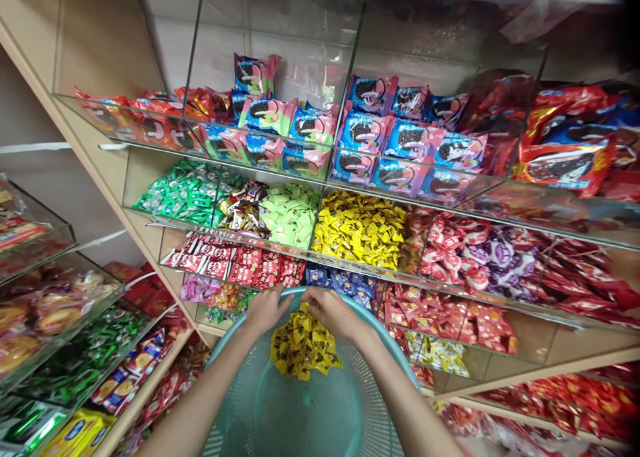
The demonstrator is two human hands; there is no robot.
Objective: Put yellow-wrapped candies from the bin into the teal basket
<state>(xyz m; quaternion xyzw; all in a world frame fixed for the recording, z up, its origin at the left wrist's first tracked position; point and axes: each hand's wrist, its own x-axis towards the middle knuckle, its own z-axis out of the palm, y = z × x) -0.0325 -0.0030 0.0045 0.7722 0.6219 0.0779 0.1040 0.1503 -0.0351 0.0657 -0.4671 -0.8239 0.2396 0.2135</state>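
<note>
A teal plastic basket [310, 410] with perforated sides is below me, tilted so that its inside shows. A small heap of yellow candy packets [305, 344] lies against its far wall. My left hand [266, 308] is at the far rim, fingers bent over it and thumb toward the middle. Close by on the right, my right hand [330, 308] also curls at the rim, just above the heap. Its fingertips are partly hidden. Behind the basket, more yellow packets [360, 230] fill a clear shelf compartment.
Blue-and-pink cookie packs [363, 130] stand on the upper shelf behind a clear front panel. Green candies [187, 192], pale green packets [290, 212] and red-and-purple candies [500, 257] fill nearby compartments. A slanted wooden divider [100, 157] separates the left shelves, which hold wrapped snacks [60, 310].
</note>
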